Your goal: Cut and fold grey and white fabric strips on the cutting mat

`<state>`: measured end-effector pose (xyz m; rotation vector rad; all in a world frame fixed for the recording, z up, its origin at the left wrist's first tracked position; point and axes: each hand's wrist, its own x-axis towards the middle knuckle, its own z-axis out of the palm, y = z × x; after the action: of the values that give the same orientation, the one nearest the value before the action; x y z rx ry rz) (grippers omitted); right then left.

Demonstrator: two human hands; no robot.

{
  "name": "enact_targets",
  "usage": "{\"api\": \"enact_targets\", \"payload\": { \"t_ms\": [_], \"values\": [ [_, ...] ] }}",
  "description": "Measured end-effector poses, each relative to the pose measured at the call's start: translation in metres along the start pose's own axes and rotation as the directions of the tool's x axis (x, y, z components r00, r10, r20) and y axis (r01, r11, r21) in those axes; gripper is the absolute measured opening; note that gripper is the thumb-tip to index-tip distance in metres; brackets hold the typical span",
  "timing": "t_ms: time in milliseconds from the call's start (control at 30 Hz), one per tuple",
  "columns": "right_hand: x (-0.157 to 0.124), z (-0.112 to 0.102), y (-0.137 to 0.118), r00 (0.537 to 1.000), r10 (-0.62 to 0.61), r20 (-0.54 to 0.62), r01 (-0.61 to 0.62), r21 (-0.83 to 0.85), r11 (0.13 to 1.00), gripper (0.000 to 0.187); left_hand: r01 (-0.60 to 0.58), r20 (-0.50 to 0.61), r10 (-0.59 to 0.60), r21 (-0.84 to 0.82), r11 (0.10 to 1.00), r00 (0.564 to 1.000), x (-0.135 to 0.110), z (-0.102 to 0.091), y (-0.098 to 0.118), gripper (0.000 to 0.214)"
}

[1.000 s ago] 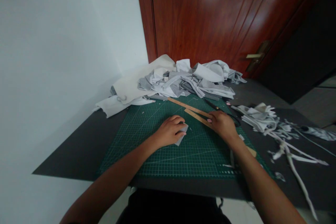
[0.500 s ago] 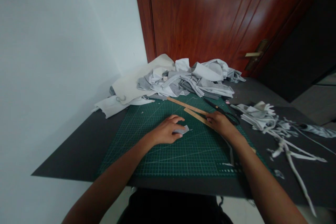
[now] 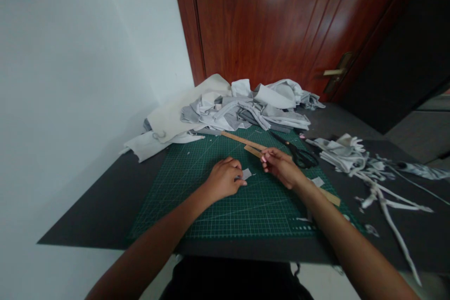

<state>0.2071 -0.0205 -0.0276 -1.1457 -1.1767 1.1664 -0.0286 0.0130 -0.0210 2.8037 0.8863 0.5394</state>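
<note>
On the green cutting mat (image 3: 211,218), my left hand (image 3: 224,178) has its fingers curled and closed on a small grey fabric scrap (image 3: 247,173), whose pale end sticks out to the right. My right hand (image 3: 281,166) is raised just over the mat, fingertips pinched together. A tiny pink piece (image 3: 263,159) shows at those fingertips; its kind is unclear. Beneath and behind this hand lie two wooden rulers (image 3: 242,140), partly covered by the hand and forearm. Black-handled scissors (image 3: 302,157) rest just beyond it. Another pale scrap (image 3: 318,181) lies beside the right wrist.
A heap of grey and white fabric (image 3: 239,105) spreads along the back of the dark table (image 3: 87,206). To the right lie folded cloth pieces (image 3: 341,152) and long white strips (image 3: 395,234). A white wall (image 3: 87,56) stands left, a wooden door (image 3: 260,23) behind.
My right hand has left the rulers, moving left and up into a pinch, uncovering more of the scissors. My left fingers have curled in on the fabric scrap.
</note>
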Motion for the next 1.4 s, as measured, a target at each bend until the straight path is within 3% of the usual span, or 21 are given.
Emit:
{"api": "enact_targets", "payload": {
  "t_ms": [100,167,267,367,467,567,633,833,967,1133,1400],
  "values": [
    [-0.01,0.016,-0.002,0.966,0.154,0.206,-0.175,0.084,0.981,0.038,-0.017,0.011,0.016,0.078,0.997,1.0,-0.001,0.0,0.005,0.015],
    [-0.013,0.023,-0.001,0.948,0.171,0.27,-0.187,0.032,0.982,0.036,-0.052,0.028,0.048,0.159,0.986,0.998,-0.002,0.0,0.011,0.014],
    [-0.014,0.027,0.004,0.956,0.101,0.277,-0.07,-0.118,0.991,0.026,-0.098,0.074,0.08,0.27,0.958,0.994,-0.004,0.001,0.023,0.017],
    [-0.013,0.027,0.007,0.957,-0.071,0.281,0.156,-0.295,0.943,0.018,-0.094,0.131,0.052,0.34,0.936,0.99,-0.006,0.004,0.033,0.024],
    [-0.016,0.024,0.007,0.911,-0.203,0.36,0.373,-0.505,0.778,0.018,-0.087,0.161,0.037,0.318,0.944,0.986,-0.007,0.005,0.037,0.025],
    [-0.021,0.021,0.005,0.865,-0.186,0.465,0.49,-0.707,0.51,0.026,-0.054,0.141,0.022,0.231,0.971,0.99,-0.007,0.001,0.032,0.017],
    [-0.022,0.019,0.004,0.855,-0.165,0.492,0.515,-0.767,0.383,0.027,-0.029,0.146,0.006,0.154,0.988,0.989,-0.007,-0.005,0.025,0.011],
    [-0.018,0.02,0.001,0.832,-0.154,0.533,0.555,-0.799,0.234,0.025,0.025,0.141,-0.01,-0.104,0.994,0.99,-0.003,-0.013,0.005,0.005],
    [-0.016,0.025,0.001,0.779,-0.144,0.61,0.625,-0.773,0.107,0.027,0.047,0.13,-0.031,-0.118,0.992,0.991,0.001,-0.01,0.003,0.017],
    [-0.016,0.03,0.005,0.761,-0.189,0.621,0.641,-0.765,0.063,0.022,0.11,0.068,-0.108,-0.041,0.993,0.992,0.002,-0.003,0.008,0.025],
    [-0.015,0.028,0.014,0.777,-0.253,0.576,0.62,-0.769,0.154,0.022,0.036,0.044,-0.035,-0.007,0.999,0.998,-0.001,0.003,0.01,0.014]
  ]
}}
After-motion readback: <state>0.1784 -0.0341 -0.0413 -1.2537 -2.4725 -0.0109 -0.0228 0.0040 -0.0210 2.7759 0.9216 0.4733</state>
